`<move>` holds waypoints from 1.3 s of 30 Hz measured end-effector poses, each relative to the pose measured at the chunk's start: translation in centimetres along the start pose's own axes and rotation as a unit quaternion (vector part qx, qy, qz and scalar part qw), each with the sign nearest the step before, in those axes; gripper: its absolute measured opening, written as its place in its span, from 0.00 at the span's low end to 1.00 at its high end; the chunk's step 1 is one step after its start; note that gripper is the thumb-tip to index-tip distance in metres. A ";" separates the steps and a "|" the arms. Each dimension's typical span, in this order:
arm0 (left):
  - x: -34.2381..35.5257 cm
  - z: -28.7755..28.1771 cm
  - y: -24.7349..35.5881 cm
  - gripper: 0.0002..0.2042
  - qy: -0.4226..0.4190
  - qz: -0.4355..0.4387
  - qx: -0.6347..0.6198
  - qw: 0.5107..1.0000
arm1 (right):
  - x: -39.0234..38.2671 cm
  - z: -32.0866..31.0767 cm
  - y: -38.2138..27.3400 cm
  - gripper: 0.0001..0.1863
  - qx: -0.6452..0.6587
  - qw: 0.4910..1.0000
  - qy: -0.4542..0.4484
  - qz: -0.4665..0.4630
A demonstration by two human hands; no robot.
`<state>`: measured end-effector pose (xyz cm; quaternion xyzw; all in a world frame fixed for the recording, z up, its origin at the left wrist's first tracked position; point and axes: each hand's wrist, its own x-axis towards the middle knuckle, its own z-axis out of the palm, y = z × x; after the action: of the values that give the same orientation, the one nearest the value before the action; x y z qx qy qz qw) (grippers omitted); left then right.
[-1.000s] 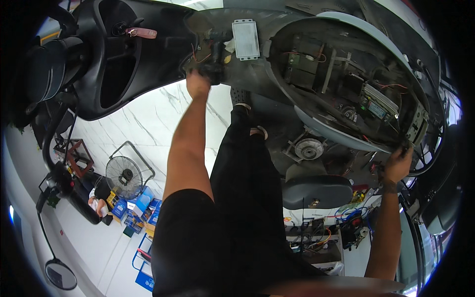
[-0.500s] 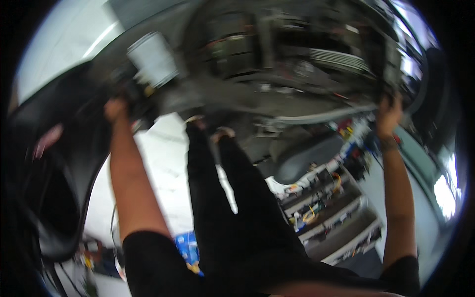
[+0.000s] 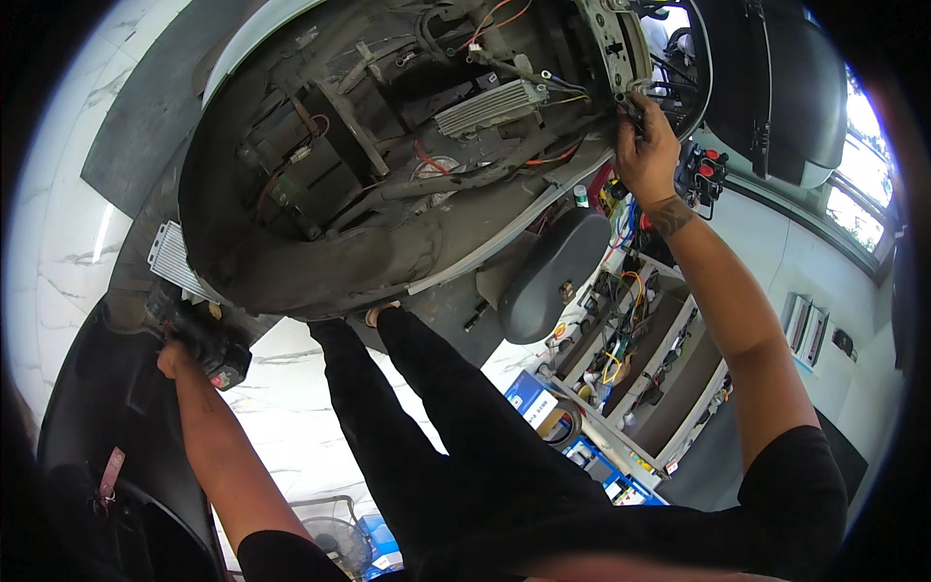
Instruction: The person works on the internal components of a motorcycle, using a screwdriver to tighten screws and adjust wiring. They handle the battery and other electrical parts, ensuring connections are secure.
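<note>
My left hand (image 3: 172, 360) is closed around a dark cordless power tool (image 3: 199, 335), low at the left beside a silver finned metal box (image 3: 175, 262). Up at the right, my right hand (image 3: 648, 145) has its thumb and fingers drawn together at the end of a pale metal frame bracket (image 3: 621, 48); what they pinch is hidden. Both reach around an opened scooter body (image 3: 388, 252), dusty and dark inside. Within it sit a second finned box (image 3: 490, 107), a dark battery-like block (image 3: 310, 184) and loose orange and black wires.
A black seat (image 3: 558, 276) stands beyond the body's near edge. Shelves (image 3: 669, 388) of cables and parts are at the right. Black panels (image 3: 107, 417) with a pink tag (image 3: 112, 475) lie left. A wire-guard fan (image 3: 339, 543) is near the lower edge.
The view has swung and become sharper. The scooter body now sits further left and larger. My left hand appears lower with the power tool; my right hand is higher, at the bracket.
</note>
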<state>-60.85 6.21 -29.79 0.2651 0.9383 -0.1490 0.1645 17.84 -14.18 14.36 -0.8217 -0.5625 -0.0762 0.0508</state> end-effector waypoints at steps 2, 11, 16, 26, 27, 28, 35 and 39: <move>-0.9 -0.9 0.0 0.43 -0.008 0.011 -0.031 0.999 | -0.3 0.0 0.4 0.16 0.002 1.000 0.000 0.000; -19.3 -16.2 -1.1 0.21 -0.135 0.389 0.426 0.806 | -3.1 2.1 9.2 0.25 -0.051 0.986 -0.137 0.084; -34.6 -23.8 7.9 0.16 -0.184 0.511 0.642 0.541 | -5.0 2.4 11.9 0.25 -0.106 0.991 -0.082 -0.002; -62.1 -38.4 21.3 0.14 -0.140 0.775 0.381 0.485 | -6.3 1.3 5.5 0.17 -0.018 0.986 -0.118 0.113; -64.5 -38.5 22.4 0.14 -0.137 0.791 0.375 0.464 | -6.4 0.7 5.5 0.19 0.035 0.991 -0.114 0.057; -66.2 -38.0 23.3 0.14 -0.145 0.801 0.372 0.445 | -6.1 1.0 4.8 0.22 0.130 0.991 -0.028 0.014; -65.9 -37.5 18.1 0.16 -0.454 0.663 0.003 0.595 | -3.3 -6.4 -4.6 0.20 0.358 0.925 -0.075 0.102; -60.5 -40.2 14.4 0.16 -0.518 0.491 -0.190 0.675 | 1.1 -9.6 -14.2 0.20 0.490 0.850 -0.182 0.067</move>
<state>-13.48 5.58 27.12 0.5307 0.4460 0.0211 0.7204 4.34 -9.61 24.03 -0.7253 -0.4693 0.3636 0.3485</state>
